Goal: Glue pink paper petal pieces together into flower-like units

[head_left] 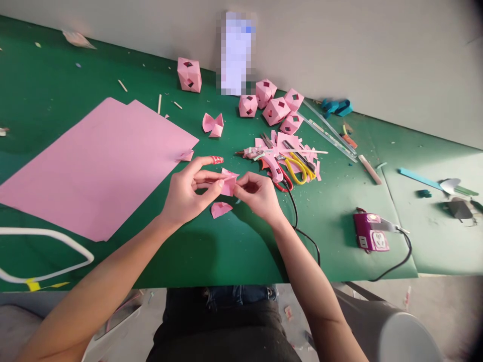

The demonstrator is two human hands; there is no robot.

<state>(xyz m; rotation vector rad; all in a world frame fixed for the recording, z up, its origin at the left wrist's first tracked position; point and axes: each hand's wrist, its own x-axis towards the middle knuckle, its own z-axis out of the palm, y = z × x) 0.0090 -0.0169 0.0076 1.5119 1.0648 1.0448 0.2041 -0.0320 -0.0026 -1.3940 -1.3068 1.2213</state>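
A small folded piece of pink paper (228, 185) is held up between my two hands, just over the green table. My left hand (188, 192) pinches its left side between thumb and fingers, with the index finger raised. On the right edge, the fingertips of my right hand (258, 193) are closed on the same piece. Below it lies a loose folded pink piece (221, 209). Another folded piece (184, 155) rests at the corner of the large pink sheets (101, 166). Farther back sits a partly joined pink paper shape (213, 124).
Several finished pink paper polyhedra (276, 110) stand by the wall, near an upright blurred screen (237, 55). A pink glue gun (269, 161) and yellow-handled scissors (298, 168) lie on paper scraps. The gun's black cord runs past my right arm. A purple power socket (371, 232) stands right.
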